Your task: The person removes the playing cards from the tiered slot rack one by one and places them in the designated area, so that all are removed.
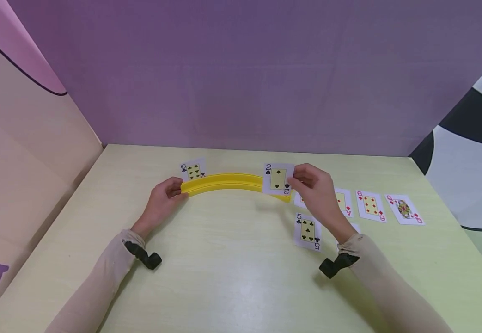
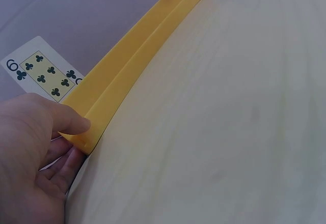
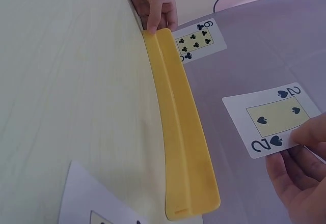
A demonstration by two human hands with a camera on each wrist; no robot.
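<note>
Your left hand [image 1: 162,200] pinches the yellow card holder's [image 1: 228,181] end; your right hand [image 1: 316,190] pinches the two of spades [image 1: 278,178] above it.

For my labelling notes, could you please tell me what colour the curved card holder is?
The curved card holder is plain yellow, clearest in the right wrist view.

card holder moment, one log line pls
left hand holds yellow card holder end | right hand pinches 2 of spades | 6 of clubs in holder
</note>
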